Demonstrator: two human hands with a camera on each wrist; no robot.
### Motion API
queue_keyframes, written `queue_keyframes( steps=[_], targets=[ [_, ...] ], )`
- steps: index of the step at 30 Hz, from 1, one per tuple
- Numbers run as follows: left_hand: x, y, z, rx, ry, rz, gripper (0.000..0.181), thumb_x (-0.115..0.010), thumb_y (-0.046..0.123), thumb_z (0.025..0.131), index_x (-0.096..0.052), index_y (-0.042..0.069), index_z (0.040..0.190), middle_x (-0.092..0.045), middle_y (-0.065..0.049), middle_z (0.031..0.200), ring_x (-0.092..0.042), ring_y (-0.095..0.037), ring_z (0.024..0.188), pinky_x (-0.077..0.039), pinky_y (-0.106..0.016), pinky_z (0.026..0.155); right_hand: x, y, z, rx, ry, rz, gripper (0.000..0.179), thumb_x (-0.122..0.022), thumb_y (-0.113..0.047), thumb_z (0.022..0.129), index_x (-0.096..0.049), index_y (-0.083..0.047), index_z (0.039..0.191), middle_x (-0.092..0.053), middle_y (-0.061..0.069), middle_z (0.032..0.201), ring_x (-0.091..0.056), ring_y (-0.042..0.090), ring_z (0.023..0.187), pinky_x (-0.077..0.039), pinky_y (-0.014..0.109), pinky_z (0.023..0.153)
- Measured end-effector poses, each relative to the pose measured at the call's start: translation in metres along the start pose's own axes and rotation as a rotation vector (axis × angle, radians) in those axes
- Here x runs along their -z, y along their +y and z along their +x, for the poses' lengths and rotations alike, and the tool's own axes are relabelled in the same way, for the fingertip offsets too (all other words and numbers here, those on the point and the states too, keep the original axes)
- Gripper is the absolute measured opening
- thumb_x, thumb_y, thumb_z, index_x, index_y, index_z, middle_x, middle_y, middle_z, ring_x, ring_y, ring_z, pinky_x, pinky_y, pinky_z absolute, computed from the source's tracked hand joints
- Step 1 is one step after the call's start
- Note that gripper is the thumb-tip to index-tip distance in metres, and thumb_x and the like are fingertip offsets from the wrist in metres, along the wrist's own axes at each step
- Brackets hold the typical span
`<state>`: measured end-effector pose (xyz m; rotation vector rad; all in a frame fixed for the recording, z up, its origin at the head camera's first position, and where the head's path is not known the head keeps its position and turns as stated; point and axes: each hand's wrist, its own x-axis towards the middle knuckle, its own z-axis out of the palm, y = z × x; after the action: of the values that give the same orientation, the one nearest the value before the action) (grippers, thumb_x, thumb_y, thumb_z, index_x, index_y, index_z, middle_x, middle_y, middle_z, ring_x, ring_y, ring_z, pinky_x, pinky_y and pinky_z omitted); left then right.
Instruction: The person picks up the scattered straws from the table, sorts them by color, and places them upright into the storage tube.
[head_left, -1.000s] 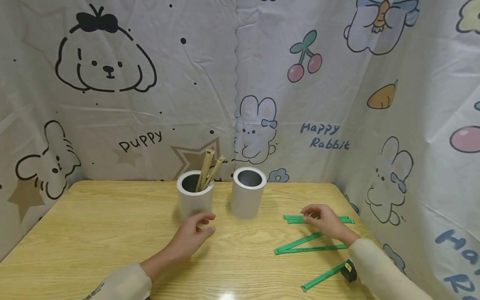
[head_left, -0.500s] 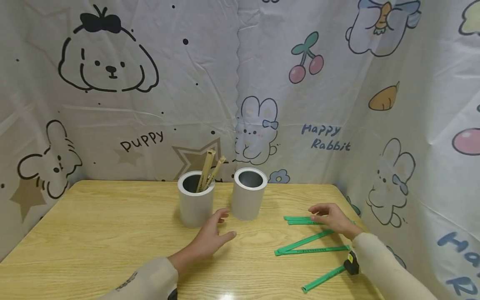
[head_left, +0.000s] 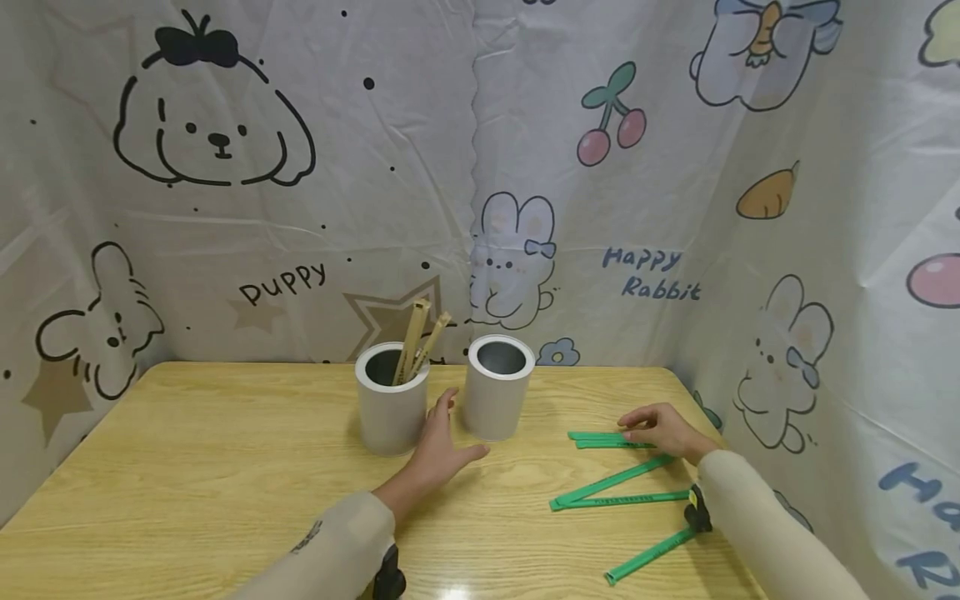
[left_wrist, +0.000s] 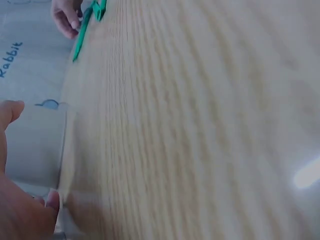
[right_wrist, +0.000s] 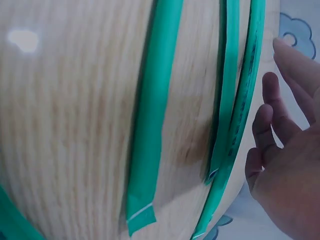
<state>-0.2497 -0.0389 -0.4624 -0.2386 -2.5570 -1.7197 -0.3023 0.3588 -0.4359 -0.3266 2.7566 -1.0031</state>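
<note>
My left hand (head_left: pixel 438 457) reaches toward the gap between two white cylindrical holders, fingers extended and thumb spread away. The left holder (head_left: pixel 392 421) carries several slim tan printed packets (head_left: pixel 414 346) leaning to the right; the right holder (head_left: pixel 497 400) shows a dark hollow inside. In the left wrist view the fingers and thumb appear near a white holder (left_wrist: pixel 37 150); contact is unclear. My right hand (head_left: pixel 663 429) hovers over a pair of long thin green packets (head_left: pixel 600 440), its fingers loosely bent. The right wrist view shows nothing between those fingers (right_wrist: pixel 272 95).
More green packets lie nearer on the wooden table (head_left: pixel 225 467): two forming a narrow V (head_left: pixel 615 502) and one slanted packet (head_left: pixel 648 558) close to the right sleeve. A printed cloth (head_left: pixel 390 183) hangs behind the table and along its sides.
My left hand has moved right and forward, from in front of the left holder toward the gap between the holders. My right hand has shifted slightly right over the green packets.
</note>
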Motion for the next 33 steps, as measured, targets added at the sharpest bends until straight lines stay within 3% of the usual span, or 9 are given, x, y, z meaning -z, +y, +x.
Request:
queue_keyframes(
  steps=[6, 11, 15, 22, 28, 33],
  targets=[
    [-0.013, -0.001, 0.011, 0.045, 0.013, -0.013, 0.118, -0.088, 0.021, 0.075, -0.010, 0.016, 0.163, -0.020, -0.023, 0.166, -0.021, -0.049, 0.152, -0.024, -0.067, 0.120, 0.004, 0.008, 0.000, -0.030, -0.024, 0.007, 0.032, -0.071, -0.014, 0.095, -0.070, 0.005, 0.120, -0.067, 0.026, 0.127, -0.062, 0.041, 0.117, -0.052, 0.052, 0.101],
    [-0.017, -0.001, 0.020, 0.043, 0.011, -0.040, 0.122, -0.089, 0.019, 0.074, -0.007, 0.018, 0.164, -0.020, -0.023, 0.167, -0.020, -0.047, 0.153, -0.021, -0.066, 0.121, 0.006, 0.015, 0.004, 0.015, -0.037, -0.017, 0.028, -0.070, -0.010, 0.094, -0.071, 0.006, 0.117, -0.068, 0.027, 0.125, -0.061, 0.045, 0.118, -0.051, 0.055, 0.101],
    [-0.017, -0.002, 0.025, 0.072, 0.012, -0.018, 0.123, -0.090, 0.023, 0.075, -0.006, 0.021, 0.164, -0.027, -0.020, 0.166, -0.025, -0.046, 0.152, -0.023, -0.066, 0.121, 0.005, 0.015, 0.007, 0.055, -0.063, -0.029, 0.023, -0.070, -0.006, 0.093, -0.072, 0.007, 0.113, -0.070, 0.027, 0.120, -0.064, 0.042, 0.113, -0.054, 0.051, 0.097],
    [-0.018, -0.008, 0.032, 0.081, 0.045, 0.097, 0.123, -0.092, 0.034, 0.072, -0.010, 0.023, 0.163, -0.035, -0.014, 0.163, -0.036, -0.044, 0.146, -0.027, -0.068, 0.117, 0.002, 0.012, 0.012, 0.065, -0.077, -0.037, 0.013, -0.073, -0.003, 0.090, -0.074, 0.006, 0.100, -0.074, 0.020, 0.104, -0.066, 0.019, 0.093, -0.053, 0.026, 0.079],
    [-0.023, -0.012, 0.036, 0.076, 0.068, 0.189, 0.123, -0.092, 0.039, 0.070, -0.013, 0.022, 0.163, -0.048, -0.016, 0.155, -0.044, -0.041, 0.139, -0.031, -0.063, 0.114, 0.002, 0.012, 0.014, 0.065, -0.080, -0.021, 0.011, -0.073, 0.000, 0.089, -0.073, 0.007, 0.097, -0.073, 0.019, 0.100, -0.065, 0.018, 0.090, -0.053, 0.025, 0.076],
    [-0.027, -0.011, 0.037, 0.091, 0.087, 0.191, 0.123, -0.093, 0.036, 0.070, -0.013, 0.024, 0.163, -0.054, -0.014, 0.149, -0.045, -0.040, 0.136, -0.030, -0.061, 0.114, 0.004, 0.011, 0.013, 0.064, -0.070, -0.016, 0.011, -0.074, -0.001, 0.089, -0.073, 0.007, 0.097, -0.073, 0.019, 0.099, -0.064, 0.017, 0.089, -0.052, 0.024, 0.075]
  ],
)
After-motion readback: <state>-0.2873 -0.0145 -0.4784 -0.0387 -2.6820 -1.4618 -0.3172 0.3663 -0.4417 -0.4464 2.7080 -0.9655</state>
